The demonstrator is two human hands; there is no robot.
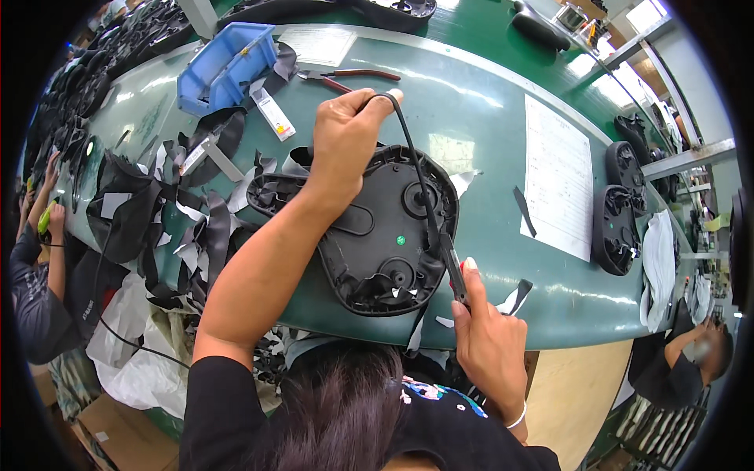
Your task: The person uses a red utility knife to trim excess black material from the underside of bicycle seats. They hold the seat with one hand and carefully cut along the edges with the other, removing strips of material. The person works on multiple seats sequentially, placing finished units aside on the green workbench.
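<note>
A black padded seat [377, 224] lies underside up on the green table in front of me, its covering folded over the rim. My left hand [345, 137] is closed above its far side, pinching the end of a narrow black trim strip [410, 145]. This strip runs taut down to the seat's right rim. My right hand [491, 337] grips a slim dark utility knife [453, 271] with a bit of red on it. The knife's tip meets the seat's right edge, close to the strip's lower end; the blade itself is hard to make out.
Red-handled pliers [353, 76] and a blue bin [228, 67] lie beyond my left hand. Black and white offcuts [208, 220] are heaped at left. Paper sheets [558, 173] and more black seats [616, 228] lie at right. Other people work at both sides.
</note>
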